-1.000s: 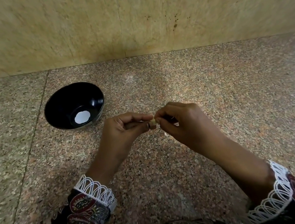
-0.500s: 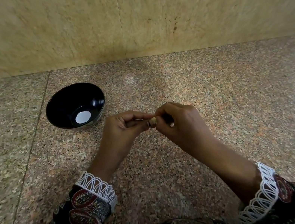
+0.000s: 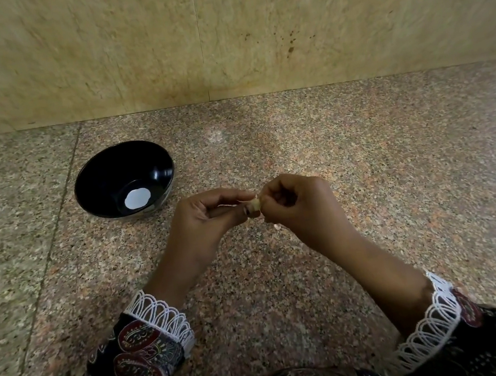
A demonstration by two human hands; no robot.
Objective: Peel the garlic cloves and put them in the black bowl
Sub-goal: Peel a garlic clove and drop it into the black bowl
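Wall: a tan, mottled stone wall [image 3: 244, 22] rises at the back, split by a vertical seam and marked with a few dark specks right of that seam.
Counter: a speckled granite counter [image 3: 403, 177] of pink, grey and black runs from the wall toward the person, with a thin joint line down its left part.
Sleeves: a dark paisley left sleeve [image 3: 132, 367] and a matching right sleeve [image 3: 456, 326] both end in white looped lace cuffs.
Black bowl: the black bowl [image 3: 97, 184] stands upright on the counter, left of and beyond the hands, apart from them; a pale round patch shows on its inner bottom, and no cloves are visible inside.
Left hand: the left hand [image 3: 203, 222] is held above the counter, fingers curled, thumb and fingertips pinching the garlic clove from the left.
Right hand: the right hand [image 3: 299, 205] faces it, fingers curled, pinching the same clove from the right.
Garlic clove: the garlic clove [image 3: 253, 207], small and pale beige, sits between the two sets of fingertips, mostly hidden; whether skin remains on it cannot be told.
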